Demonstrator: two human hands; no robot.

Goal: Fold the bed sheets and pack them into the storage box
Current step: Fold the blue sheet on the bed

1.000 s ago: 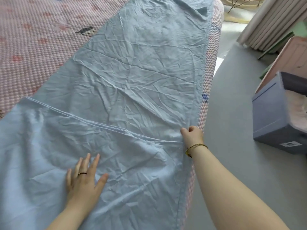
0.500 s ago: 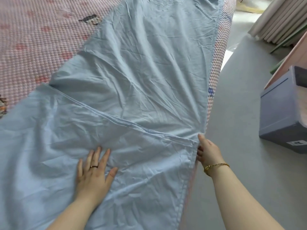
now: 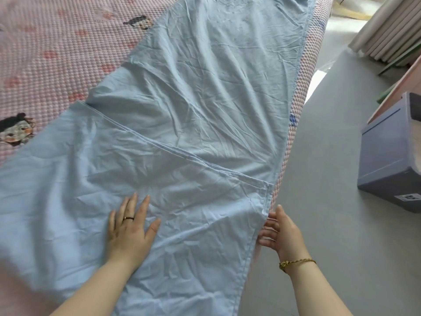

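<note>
Head view: the blue sheet (image 3: 193, 99) lies along the bed's (image 3: 45, 65) right edge, its near end folded over. The left hand (image 3: 129, 226) presses flat on it, grip open. The right hand (image 3: 281, 233), fingers loose, grips nothing at the sheet's side edge. The box (image 3: 387, 156) stands on the floor to the right.

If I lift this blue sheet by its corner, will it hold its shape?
Probably not: the blue bed sheet is wrinkled and hangs over the bed edge, so it looks floppy. Fine creases suggest thin, light cloth. The fold likely opens.
</note>
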